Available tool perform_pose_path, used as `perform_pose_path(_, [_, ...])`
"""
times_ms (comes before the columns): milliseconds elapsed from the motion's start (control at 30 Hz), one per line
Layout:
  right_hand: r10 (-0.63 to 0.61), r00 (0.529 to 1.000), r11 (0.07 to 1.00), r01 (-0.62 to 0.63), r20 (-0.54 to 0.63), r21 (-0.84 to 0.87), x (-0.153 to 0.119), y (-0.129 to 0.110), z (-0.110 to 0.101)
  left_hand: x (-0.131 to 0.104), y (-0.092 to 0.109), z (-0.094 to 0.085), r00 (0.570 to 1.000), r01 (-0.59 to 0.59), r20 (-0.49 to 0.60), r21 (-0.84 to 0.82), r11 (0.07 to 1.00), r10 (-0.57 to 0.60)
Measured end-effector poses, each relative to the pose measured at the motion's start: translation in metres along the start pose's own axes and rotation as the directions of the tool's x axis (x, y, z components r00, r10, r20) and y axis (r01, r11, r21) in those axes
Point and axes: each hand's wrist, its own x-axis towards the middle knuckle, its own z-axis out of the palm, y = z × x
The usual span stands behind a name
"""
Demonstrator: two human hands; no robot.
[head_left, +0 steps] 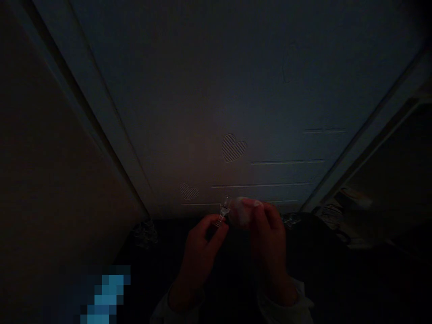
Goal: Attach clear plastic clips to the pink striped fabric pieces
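Below hearts (232, 148), fingers (218, 237) pinch clear piece (224, 211) and film (239, 214).

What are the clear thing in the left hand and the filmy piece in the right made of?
Clear thing: glass or clear plastic, shiny, by its glinting edges. Filmy piece: perhaps thin plastic, dull, by its cloudy, translucent look; too dark to be sure.

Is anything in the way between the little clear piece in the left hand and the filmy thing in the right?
Nothing visible is: the clear piece in the left hand and the filmy thing in the right hand are side by side. It's too dark to tell whether they touch.
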Motion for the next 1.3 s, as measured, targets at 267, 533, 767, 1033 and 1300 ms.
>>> perform_pose_path(267, [-0.106, 0.957, 0.988, 0.070, 0.269, 0.139, -0.018, 0.007, 0.015, -0.005, -0.007, 0.000, 0.990, -0.130, -0.035, 0.153, 0.980, 0.137])
perform_pose_path(533, [0.101, 0.981, 0.964, -0.137, 0.164, 0.226, -0.029, 0.010, 0.017, -0.014, -0.006, -0.014, 0.967, -0.253, 0.093, 0.287, 0.924, 0.236])
perform_pose_path(767, [0.303, 0.901, 0.928, -0.353, 0.310, 0.117, -0.027, 0.011, 0.011, -0.015, -0.008, -0.014, 0.966, -0.237, 0.179, 0.324, 0.916, 0.186])
perform_pose_path(1033, [0.289, 0.939, 0.945, -0.311, 0.188, 0.100, -0.023, 0.011, 0.014, -0.014, -0.003, -0.010, 0.991, -0.130, 0.040, 0.219, 0.967, 0.125])
perform_pose_path(1300, [0.242, 0.960, 0.966, -0.251, 0.143, 0.054, -0.017, 0.018, 0.005, -0.014, -0.007, -0.014, 0.982, -0.171, 0.092, 0.096, 0.981, 0.162])
